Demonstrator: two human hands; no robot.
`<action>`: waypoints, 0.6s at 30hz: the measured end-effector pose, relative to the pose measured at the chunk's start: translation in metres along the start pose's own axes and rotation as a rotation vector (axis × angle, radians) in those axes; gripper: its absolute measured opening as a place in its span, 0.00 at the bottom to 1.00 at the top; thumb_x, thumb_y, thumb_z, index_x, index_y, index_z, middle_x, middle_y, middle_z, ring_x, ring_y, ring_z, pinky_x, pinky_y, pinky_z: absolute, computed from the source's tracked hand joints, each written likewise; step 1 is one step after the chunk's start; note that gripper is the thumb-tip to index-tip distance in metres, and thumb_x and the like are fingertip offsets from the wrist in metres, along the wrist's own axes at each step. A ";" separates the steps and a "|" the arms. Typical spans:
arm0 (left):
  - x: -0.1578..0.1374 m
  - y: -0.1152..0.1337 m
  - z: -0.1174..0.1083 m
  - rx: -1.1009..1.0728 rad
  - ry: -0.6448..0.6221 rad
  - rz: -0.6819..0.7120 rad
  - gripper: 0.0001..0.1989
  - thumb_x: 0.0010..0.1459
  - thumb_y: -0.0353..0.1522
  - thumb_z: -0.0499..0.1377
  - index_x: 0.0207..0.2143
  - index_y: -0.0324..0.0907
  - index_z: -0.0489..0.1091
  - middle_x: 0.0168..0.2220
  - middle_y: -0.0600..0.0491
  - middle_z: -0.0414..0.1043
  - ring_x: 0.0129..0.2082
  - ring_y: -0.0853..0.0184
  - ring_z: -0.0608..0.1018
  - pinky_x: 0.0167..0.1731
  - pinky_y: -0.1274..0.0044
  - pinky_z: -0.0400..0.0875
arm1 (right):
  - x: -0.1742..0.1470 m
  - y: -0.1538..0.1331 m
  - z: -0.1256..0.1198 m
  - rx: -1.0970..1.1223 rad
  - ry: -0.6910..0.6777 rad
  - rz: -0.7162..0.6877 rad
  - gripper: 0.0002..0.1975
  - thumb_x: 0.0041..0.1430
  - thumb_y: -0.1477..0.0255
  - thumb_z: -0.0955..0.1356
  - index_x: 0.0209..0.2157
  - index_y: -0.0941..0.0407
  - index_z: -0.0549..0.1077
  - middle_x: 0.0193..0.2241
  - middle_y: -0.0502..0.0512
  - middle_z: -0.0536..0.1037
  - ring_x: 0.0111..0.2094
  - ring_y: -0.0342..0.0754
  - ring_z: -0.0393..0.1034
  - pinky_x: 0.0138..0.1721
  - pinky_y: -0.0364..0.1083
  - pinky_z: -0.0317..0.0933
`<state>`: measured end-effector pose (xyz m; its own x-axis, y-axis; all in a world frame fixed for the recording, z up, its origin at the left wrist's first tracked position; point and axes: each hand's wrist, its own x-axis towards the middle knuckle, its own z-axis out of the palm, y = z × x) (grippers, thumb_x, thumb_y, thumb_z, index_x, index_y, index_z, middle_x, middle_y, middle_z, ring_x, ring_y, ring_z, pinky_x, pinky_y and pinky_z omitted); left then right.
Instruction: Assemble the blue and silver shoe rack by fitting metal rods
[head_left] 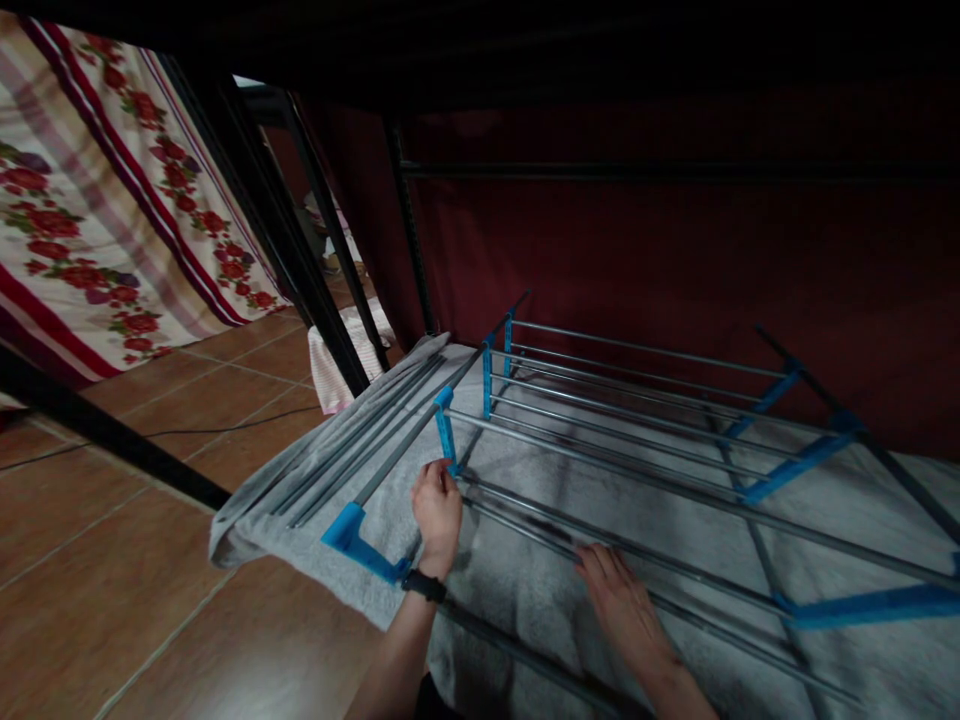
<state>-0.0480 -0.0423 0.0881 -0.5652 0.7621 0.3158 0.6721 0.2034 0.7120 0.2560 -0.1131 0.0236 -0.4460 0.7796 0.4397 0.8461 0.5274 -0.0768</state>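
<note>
A metal rack with thin rods [637, 457] and blue plastic brackets lies across a grey blanket [525, 620]. My left hand [436, 510], with a black band on the wrist, is closed at the lower end of a blue bracket [445, 430], where rods meet it. Part of that joint is hidden by the fingers. My right hand [622, 605] has its fingertips bent over a lower metal rod [517, 531], farther right along the rack. Nearer to me, a larger blue corner bracket [360, 545] sits left of my left wrist.
Several loose rods [360, 445] lie on the blanket at the left. A black frame post [300, 230] and a low black bar [112, 430] stand beside the tiled floor [180, 600]. A dark red cloth [637, 260] hangs behind, a flowered cloth [112, 190] at the left.
</note>
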 end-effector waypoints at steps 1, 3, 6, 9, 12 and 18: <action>0.000 0.000 0.000 -0.007 0.011 -0.008 0.15 0.63 0.30 0.48 0.45 0.44 0.73 0.46 0.46 0.76 0.50 0.58 0.76 0.55 0.65 0.69 | 0.002 0.003 -0.001 -0.001 -0.001 0.009 0.14 0.70 0.75 0.60 0.52 0.51 0.70 0.43 0.56 0.78 0.43 0.52 0.74 0.48 0.53 0.67; 0.001 -0.004 0.003 -0.045 0.039 -0.052 0.15 0.64 0.30 0.47 0.46 0.44 0.72 0.47 0.46 0.75 0.51 0.59 0.75 0.55 0.66 0.69 | 0.006 0.009 -0.001 -0.004 0.011 0.028 0.14 0.70 0.75 0.60 0.52 0.52 0.71 0.42 0.56 0.78 0.41 0.52 0.74 0.47 0.53 0.67; 0.000 -0.015 0.015 -0.127 0.083 -0.154 0.14 0.64 0.32 0.47 0.47 0.43 0.70 0.48 0.45 0.74 0.51 0.61 0.76 0.54 0.68 0.71 | 0.011 0.020 -0.002 -0.017 0.051 0.054 0.14 0.70 0.75 0.60 0.51 0.52 0.71 0.42 0.56 0.78 0.40 0.53 0.74 0.44 0.53 0.67; -0.002 -0.027 0.034 -0.190 0.117 -0.256 0.13 0.62 0.30 0.48 0.45 0.41 0.68 0.47 0.45 0.74 0.49 0.62 0.77 0.52 0.70 0.73 | 0.021 0.028 -0.003 -0.035 0.058 0.052 0.13 0.70 0.75 0.60 0.50 0.51 0.71 0.42 0.56 0.77 0.40 0.52 0.74 0.42 0.52 0.67; -0.005 -0.033 0.050 -0.192 0.114 -0.313 0.14 0.58 0.25 0.49 0.45 0.43 0.66 0.46 0.48 0.74 0.47 0.64 0.78 0.50 0.71 0.74 | 0.036 0.031 -0.004 -0.063 0.043 0.044 0.12 0.70 0.76 0.60 0.50 0.52 0.70 0.42 0.56 0.77 0.39 0.51 0.73 0.42 0.51 0.66; -0.015 -0.019 0.063 -0.103 0.053 -0.231 0.21 0.57 0.24 0.51 0.53 0.40 0.62 0.53 0.41 0.71 0.57 0.57 0.72 0.58 0.64 0.68 | 0.058 0.039 0.008 -0.134 0.007 0.055 0.11 0.68 0.79 0.62 0.46 0.52 0.70 0.40 0.55 0.77 0.38 0.51 0.73 0.40 0.50 0.64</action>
<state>-0.0218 -0.0189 0.0299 -0.7243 0.6688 0.1675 0.4713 0.3030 0.8283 0.2606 -0.0445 0.0391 -0.3964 0.8032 0.4447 0.9007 0.4341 0.0188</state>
